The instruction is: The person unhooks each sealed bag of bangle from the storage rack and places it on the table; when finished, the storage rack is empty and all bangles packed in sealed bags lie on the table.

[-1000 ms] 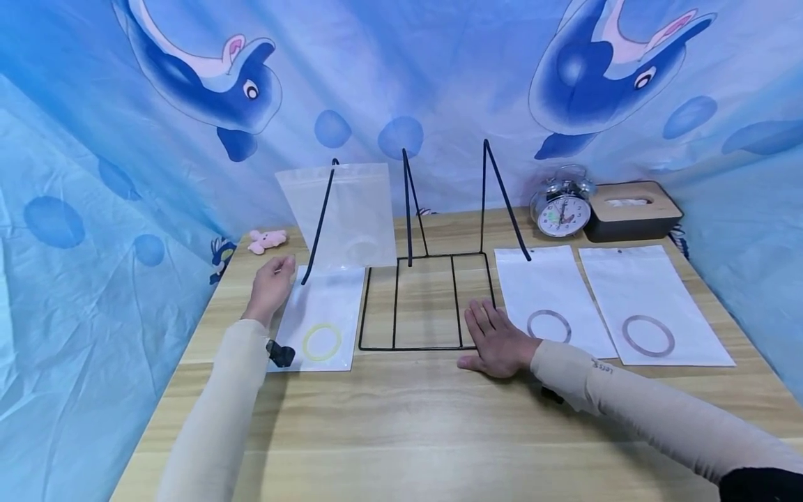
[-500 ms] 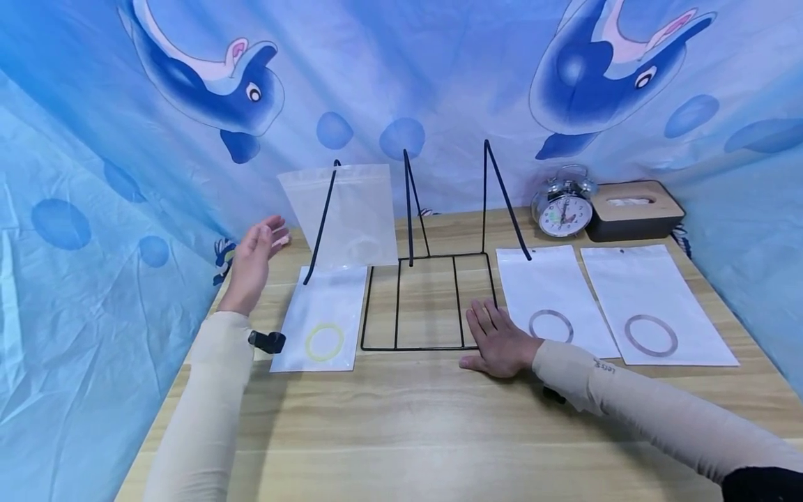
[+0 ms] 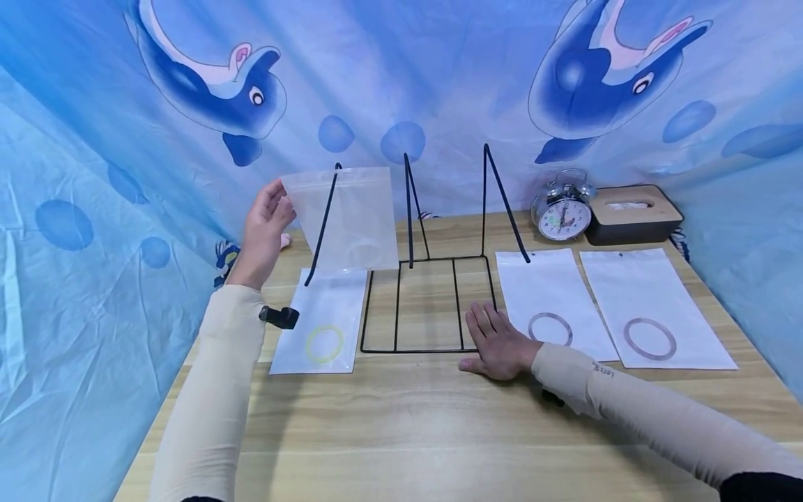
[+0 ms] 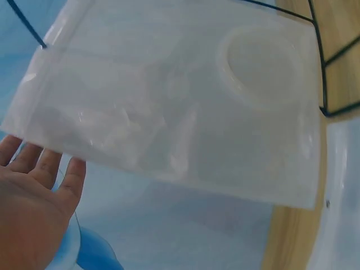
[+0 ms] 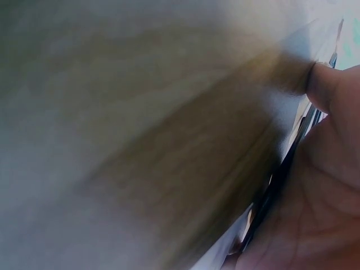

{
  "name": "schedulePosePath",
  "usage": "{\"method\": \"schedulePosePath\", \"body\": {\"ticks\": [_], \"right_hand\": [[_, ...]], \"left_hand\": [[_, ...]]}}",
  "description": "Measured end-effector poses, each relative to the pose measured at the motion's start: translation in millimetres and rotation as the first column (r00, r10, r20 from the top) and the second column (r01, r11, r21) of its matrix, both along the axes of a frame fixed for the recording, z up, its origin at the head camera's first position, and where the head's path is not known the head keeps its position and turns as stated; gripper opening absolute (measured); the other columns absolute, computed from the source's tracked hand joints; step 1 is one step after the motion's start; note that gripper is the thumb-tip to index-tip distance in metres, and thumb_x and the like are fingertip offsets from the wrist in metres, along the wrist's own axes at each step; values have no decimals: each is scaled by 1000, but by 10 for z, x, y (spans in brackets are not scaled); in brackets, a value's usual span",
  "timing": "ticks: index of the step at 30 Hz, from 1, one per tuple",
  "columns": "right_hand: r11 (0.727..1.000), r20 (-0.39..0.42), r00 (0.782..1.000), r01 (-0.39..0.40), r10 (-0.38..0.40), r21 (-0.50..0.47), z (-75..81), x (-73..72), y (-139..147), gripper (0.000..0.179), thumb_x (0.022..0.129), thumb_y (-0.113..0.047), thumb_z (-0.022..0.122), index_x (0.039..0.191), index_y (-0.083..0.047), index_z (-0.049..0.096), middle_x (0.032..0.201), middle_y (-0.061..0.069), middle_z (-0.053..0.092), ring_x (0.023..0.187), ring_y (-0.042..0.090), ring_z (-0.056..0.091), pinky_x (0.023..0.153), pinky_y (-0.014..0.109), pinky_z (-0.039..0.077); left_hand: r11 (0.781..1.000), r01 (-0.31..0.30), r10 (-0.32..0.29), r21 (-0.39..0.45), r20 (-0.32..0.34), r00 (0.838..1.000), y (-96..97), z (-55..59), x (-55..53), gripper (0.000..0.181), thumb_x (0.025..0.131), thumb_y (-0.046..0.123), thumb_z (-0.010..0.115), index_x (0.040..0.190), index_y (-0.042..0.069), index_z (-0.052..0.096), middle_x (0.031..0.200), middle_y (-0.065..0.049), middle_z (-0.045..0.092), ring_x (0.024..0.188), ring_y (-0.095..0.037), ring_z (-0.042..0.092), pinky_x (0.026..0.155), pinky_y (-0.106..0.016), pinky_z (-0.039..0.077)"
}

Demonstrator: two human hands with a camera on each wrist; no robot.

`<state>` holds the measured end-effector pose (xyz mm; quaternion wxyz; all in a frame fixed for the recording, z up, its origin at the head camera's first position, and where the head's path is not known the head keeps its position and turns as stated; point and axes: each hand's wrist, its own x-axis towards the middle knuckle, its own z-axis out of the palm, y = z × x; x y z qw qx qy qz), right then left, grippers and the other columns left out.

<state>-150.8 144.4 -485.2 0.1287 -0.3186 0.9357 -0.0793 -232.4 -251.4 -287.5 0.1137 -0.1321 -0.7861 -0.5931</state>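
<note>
A translucent zip bag (image 3: pixel 357 219) with a faint ring mark hangs on the left prong of a black wire rack (image 3: pixel 426 351). My left hand (image 3: pixel 258 230) is raised at the bag's upper left edge. In the left wrist view its spread fingers (image 4: pixel 72 183) reach right to the edge of the bag (image 4: pixel 169 112), some tips passing behind it. My right hand (image 3: pixel 498 343) lies flat with straight fingers over the rack's front right corner. Seen from the right wrist, the palm (image 5: pixel 320 191) is above the dark wire, close over the table.
One white bag (image 3: pixel 314 321) with a yellow ring lies left of the rack. Two white bags with grey rings, a nearer one (image 3: pixel 546 293) and an outer one (image 3: pixel 652 307), lie right. Behind them stand an alarm clock (image 3: pixel 564 217) and a tissue box (image 3: pixel 633 226).
My left hand has risen from beside the white bag on the table, first away to the left, then up to the hanging bag's edge. The right hand has stayed in place.
</note>
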Motion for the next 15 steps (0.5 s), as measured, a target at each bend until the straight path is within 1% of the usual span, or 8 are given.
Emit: {"method": "schedulePosePath", "body": {"ticks": [3, 7, 9, 11, 15], "right_hand": [[1000, 0, 1000, 4, -4, -15, 19, 11, -7, 98, 101, -62, 44, 155, 12, 10, 161, 34, 1, 147, 52, -2, 116, 62, 10], [999, -13, 1000, 1, -2, -41, 39, 24, -21, 97, 101, -59, 48, 154, 14, 12, 160, 35, 3, 146, 53, 0, 115, 63, 11], [999, -16, 1000, 1, -1, -42, 44, 30, -26, 97, 101, -59, 48, 154, 14, 12, 161, 35, 3, 146, 53, 0, 115, 63, 10], [999, -14, 1000, 1, -1, -45, 45, 33, -27, 97, 101, -58, 49, 154, 14, 12, 161, 35, 2, 146, 53, -1, 115, 63, 10], [999, -3, 1000, 5, -5, -40, 56, 37, -26, 97, 101, -58, 48, 155, 14, 11, 161, 35, 1, 147, 52, -2, 116, 62, 8]], "left_hand": [[999, 16, -16, 30, 1, 1000, 64, 60, -28, 57, 106, 34, 50, 157, 15, 31, 157, -6, 37, 142, -23, 36, 117, -48, 25], [999, 32, -31, 39, -33, 999, 118, 94, -70, 55, 106, 32, 49, 156, 15, 33, 154, -5, 41, 136, -23, 42, 114, -42, 31], [999, 19, -17, 28, -53, 998, 139, 97, -96, 53, 106, 32, 48, 154, 15, 36, 153, -2, 44, 134, -22, 45, 112, -40, 35], [1000, -11, 12, 7, -67, 998, 160, 101, -115, 51, 106, 35, 47, 153, 15, 38, 150, 0, 48, 132, -20, 47, 110, -38, 37], [999, -39, 37, -21, -90, 995, 208, 115, -150, 50, 106, 37, 46, 150, 15, 42, 148, 2, 52, 133, -18, 47, 109, -38, 38]]}}
